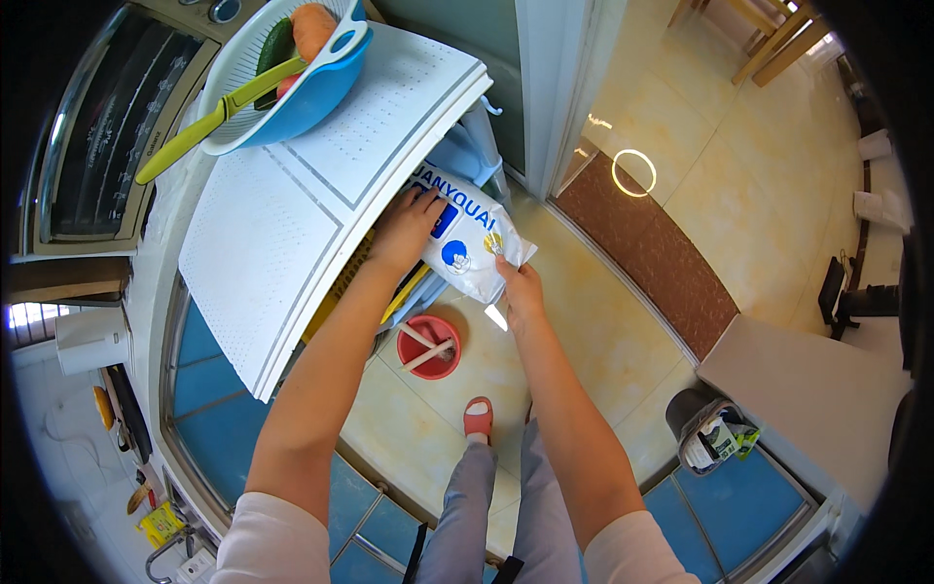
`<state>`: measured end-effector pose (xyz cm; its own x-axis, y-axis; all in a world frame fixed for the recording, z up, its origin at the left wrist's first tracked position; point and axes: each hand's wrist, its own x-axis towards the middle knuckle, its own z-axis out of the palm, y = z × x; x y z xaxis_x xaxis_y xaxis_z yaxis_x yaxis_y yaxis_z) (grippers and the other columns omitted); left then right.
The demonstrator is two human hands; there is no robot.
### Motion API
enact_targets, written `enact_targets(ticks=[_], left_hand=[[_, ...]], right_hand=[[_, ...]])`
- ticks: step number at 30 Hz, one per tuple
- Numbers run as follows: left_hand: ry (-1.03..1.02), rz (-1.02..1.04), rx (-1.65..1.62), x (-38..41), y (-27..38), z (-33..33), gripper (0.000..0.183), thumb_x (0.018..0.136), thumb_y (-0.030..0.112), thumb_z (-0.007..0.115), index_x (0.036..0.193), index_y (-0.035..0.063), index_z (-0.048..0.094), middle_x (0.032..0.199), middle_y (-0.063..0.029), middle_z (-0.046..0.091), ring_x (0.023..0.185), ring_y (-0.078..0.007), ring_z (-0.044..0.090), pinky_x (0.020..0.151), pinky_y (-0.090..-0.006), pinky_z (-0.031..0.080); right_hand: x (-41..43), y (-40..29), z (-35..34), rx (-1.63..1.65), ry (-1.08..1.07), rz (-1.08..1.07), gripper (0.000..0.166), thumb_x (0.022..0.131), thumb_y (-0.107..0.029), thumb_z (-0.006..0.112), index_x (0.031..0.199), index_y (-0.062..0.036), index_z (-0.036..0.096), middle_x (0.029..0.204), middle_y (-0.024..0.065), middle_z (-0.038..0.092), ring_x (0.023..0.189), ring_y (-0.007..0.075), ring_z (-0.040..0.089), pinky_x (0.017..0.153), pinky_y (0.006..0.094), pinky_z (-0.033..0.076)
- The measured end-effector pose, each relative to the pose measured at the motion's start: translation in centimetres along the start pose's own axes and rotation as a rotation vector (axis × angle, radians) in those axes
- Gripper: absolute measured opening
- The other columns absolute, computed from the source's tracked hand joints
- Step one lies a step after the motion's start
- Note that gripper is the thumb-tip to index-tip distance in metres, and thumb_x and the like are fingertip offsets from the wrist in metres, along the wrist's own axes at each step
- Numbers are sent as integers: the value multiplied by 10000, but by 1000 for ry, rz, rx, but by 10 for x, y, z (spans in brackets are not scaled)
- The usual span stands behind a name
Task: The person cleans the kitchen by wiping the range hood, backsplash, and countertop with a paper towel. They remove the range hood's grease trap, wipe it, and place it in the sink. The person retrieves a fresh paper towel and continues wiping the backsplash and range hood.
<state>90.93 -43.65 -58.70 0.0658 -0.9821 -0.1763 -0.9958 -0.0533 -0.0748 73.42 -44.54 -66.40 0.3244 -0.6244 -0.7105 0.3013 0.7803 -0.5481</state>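
A white plastic package (478, 244) with blue printing is held at the open side of a shelf unit, just below its white top board (292, 212). My left hand (408, 219) grips it near its left end, fingers spread over the printed face; the thumb is hidden. My right hand (522, 285) pinches the package's near right corner between thumb and fingers. Part of the package's left end is out of sight under the board. Below it show a yellow basket (354, 266) and light blue plastic parts of the lower shelves.
On the board stands a blue basin (314, 102) with a white colander, holding vegetables and a green-handled peeler or knife (182, 146). A toaster oven (109, 131) is at the left. A red bucket (429, 347) and a filled black bin (704, 431) stand on the floor.
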Motion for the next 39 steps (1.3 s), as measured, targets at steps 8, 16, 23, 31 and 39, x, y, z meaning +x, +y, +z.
enact_targets(ticks=[8,16,23,31,39], left_hand=[[-15,128,-172,2,-11,0,473,694,12,534,1144,135,457,1219,-44,411,1097,-249,392,942,-400,265],[218,-52,-587,22,-4,-22,215,751,76,513,961,47,545,949,-114,551,915,-256,514,790,-320,405],[186,-534,-713,34,-2,-4,280,740,255,578,906,35,528,900,-131,531,840,-250,522,735,-338,419],[62,-593,-449,24,20,10,297,672,235,614,847,37,479,712,-118,537,697,-287,548,656,-358,441],[379,-428,-518,7,16,-2,108,680,35,492,782,70,504,726,-106,487,661,-265,504,601,-354,411]], right_hand=[[-3,-18,-12,-26,-3,-22,237,789,-135,542,950,37,517,897,73,565,781,122,517,692,236,400],[-1,-13,-20,-65,-24,-44,244,800,-141,534,974,29,512,902,56,564,779,109,509,701,226,390],[-3,-9,-16,-31,-62,-14,245,800,-141,535,981,23,512,910,51,564,784,102,505,701,218,383],[0,-4,-24,19,-56,-35,252,800,-142,536,993,18,512,903,43,562,777,97,497,700,217,380],[-11,-16,-23,-29,-6,-22,255,806,-133,524,1003,28,516,924,49,558,791,99,496,721,216,376]])
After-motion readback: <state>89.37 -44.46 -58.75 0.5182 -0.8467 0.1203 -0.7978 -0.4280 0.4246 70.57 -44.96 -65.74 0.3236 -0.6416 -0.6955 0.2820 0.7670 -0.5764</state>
